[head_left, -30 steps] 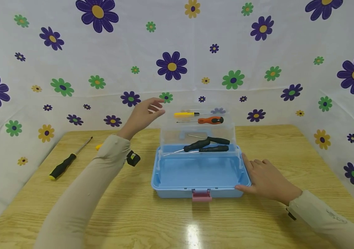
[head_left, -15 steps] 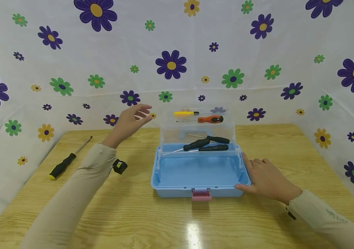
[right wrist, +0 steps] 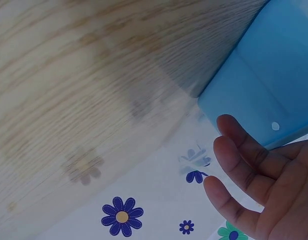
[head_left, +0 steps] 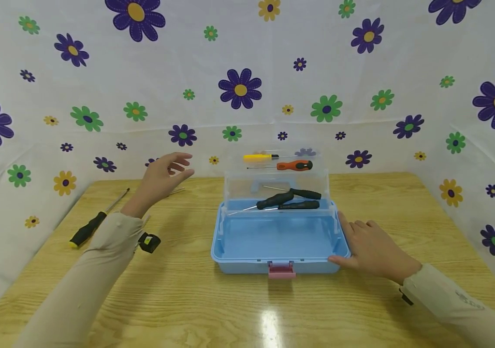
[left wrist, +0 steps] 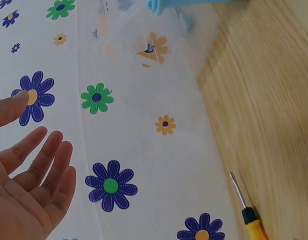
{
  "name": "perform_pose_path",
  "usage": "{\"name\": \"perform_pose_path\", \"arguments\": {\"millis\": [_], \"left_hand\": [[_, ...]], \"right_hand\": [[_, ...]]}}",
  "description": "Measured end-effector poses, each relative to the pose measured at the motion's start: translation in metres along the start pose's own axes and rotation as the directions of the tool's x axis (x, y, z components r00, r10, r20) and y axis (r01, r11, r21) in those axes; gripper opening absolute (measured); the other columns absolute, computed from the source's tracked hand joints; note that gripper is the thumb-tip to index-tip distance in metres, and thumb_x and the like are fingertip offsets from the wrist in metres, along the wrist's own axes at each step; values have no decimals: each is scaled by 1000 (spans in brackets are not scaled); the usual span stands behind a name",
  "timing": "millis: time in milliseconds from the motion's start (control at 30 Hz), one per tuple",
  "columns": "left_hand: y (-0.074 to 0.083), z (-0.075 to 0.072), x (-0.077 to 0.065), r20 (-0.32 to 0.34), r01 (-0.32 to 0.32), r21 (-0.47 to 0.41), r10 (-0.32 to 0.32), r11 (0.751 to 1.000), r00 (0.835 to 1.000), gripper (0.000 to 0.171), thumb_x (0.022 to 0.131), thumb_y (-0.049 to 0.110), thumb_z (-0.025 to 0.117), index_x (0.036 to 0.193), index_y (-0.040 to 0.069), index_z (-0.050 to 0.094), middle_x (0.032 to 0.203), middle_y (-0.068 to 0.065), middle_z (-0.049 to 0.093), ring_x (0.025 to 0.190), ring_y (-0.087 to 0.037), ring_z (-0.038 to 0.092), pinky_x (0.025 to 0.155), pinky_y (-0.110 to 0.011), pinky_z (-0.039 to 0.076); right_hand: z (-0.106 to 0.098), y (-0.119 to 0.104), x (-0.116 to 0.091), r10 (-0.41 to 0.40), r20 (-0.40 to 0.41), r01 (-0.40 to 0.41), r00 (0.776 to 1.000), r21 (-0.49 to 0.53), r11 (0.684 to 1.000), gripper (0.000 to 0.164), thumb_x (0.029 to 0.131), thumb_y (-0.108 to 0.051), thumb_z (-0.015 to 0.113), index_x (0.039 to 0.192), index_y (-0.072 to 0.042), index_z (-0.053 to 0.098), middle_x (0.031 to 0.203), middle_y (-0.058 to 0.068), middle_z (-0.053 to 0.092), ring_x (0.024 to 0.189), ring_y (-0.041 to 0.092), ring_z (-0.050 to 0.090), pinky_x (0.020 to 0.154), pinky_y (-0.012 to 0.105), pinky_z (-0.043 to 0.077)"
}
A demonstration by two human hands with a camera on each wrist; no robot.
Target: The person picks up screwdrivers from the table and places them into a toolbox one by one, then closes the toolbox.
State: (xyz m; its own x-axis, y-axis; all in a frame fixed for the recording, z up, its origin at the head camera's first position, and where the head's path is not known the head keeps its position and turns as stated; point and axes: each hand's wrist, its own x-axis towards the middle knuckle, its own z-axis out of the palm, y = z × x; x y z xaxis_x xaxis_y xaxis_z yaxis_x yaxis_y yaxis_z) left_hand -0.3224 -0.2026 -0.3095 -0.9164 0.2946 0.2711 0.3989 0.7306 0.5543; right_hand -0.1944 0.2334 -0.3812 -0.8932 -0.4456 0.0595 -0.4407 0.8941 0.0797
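My left hand (head_left: 160,180) hovers over the table's left side, fingers loosely bent and nothing between them. Near it in the left wrist view lies a screwdriver (left wrist: 253,226) with a yellow and black handle. My right hand (head_left: 371,253) rests against the right side of a light blue toolbox (head_left: 280,241), thumb on its front corner; the other fingers (right wrist: 234,165) are loose beside the wall. The toolbox stands open, its base bare. Its raised clear trays hold a yellow screwdriver (head_left: 258,157), an orange one (head_left: 293,166) and three black screwdrivers (head_left: 299,205).
A black screwdriver (head_left: 88,229) with a yellow end lies at the far left. Thin metal shafts (head_left: 175,191) show from behind my left arm. A pink latch (head_left: 281,271) hangs on the toolbox front. A flowered cloth (head_left: 265,116) stands behind the wooden table (head_left: 212,309).
My left hand has moved left and slightly down, away from the trays, holding nothing. The right hand and toolbox have stayed put.
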Motion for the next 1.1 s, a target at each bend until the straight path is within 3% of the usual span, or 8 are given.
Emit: {"name": "perform_pose_path", "arguments": {"millis": [367,533,867,1100], "left_hand": [[-22,-10,-30,-21,77,-38,-78,996,997,44,93,25,58,131,4,50,119,-21,59,107,-35,56,92,-51,45],[-33,-14,-45,-9,145,-45,-145,988,989,48,94,31,56,134,6,48,123,-22,57,111,-37,54,94,-53,43],[-54,-16,-72,-35,265,22,-264,964,964,55,93,41,55,134,5,48,125,-24,56,112,-41,52,92,-56,45],[-62,-17,-90,-33,357,22,-356,934,934,62,91,49,54,134,4,49,125,-25,56,114,-42,51,90,-54,46]], "right_hand": [[0,0,0,2,7,-2,1000,4,1000,105,79,-73,49,140,10,34,114,23,64,97,33,63,83,51,49],[1,0,1,5,11,-5,1000,2,1000,105,79,-74,48,140,10,34,115,23,64,98,33,63,83,50,49],[2,0,1,-4,-13,4,1000,3,1000,104,79,-73,49,138,12,35,114,23,65,97,33,63,82,51,49],[2,0,0,-9,-19,9,1000,6,1000,105,79,-73,49,139,12,34,114,24,64,98,33,63,82,52,49]]}}
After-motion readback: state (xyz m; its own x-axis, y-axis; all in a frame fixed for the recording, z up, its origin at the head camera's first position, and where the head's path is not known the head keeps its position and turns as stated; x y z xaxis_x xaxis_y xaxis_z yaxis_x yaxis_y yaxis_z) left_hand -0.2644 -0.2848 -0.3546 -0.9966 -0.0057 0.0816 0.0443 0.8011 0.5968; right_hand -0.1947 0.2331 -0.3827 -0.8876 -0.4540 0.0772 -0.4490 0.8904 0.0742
